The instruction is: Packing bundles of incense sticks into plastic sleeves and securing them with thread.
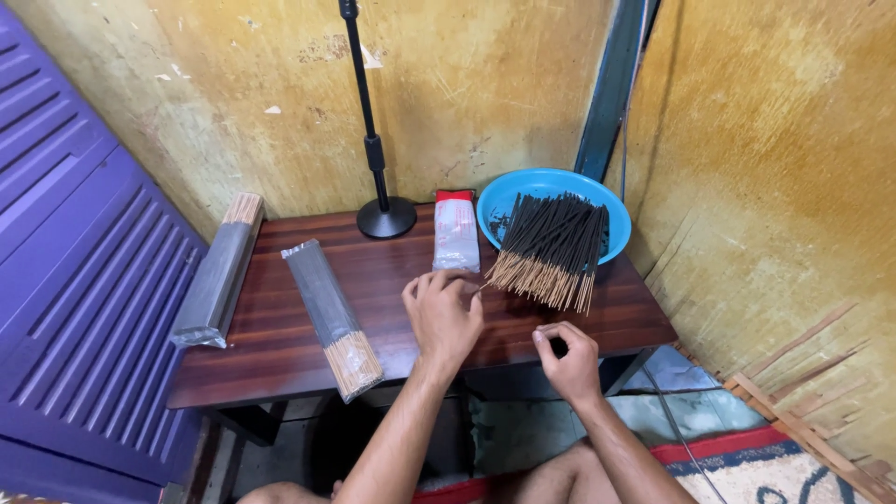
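Observation:
A loose heap of dark incense sticks (551, 247) with pale bare ends lies half in a blue plastic basin (523, 191) at the back right of a small dark wooden table (280, 364). My left hand (441, 317) rests on the table just left of the sticks' pale ends, fingers curled, apparently pinching a single thin stick. Lower right, at the table's front edge, my right hand (565, 359) has thumb and fingers pinched together; whether anything is in it cannot be told.
Two clear-wrapped bundles of incense sticks (331, 317) (219, 271) lie on the table's left. A red-topped clear packet (455, 233) lies by the basin. A black stand (383, 213) rises at the back. Purple shutters stand left, a yellow wall behind.

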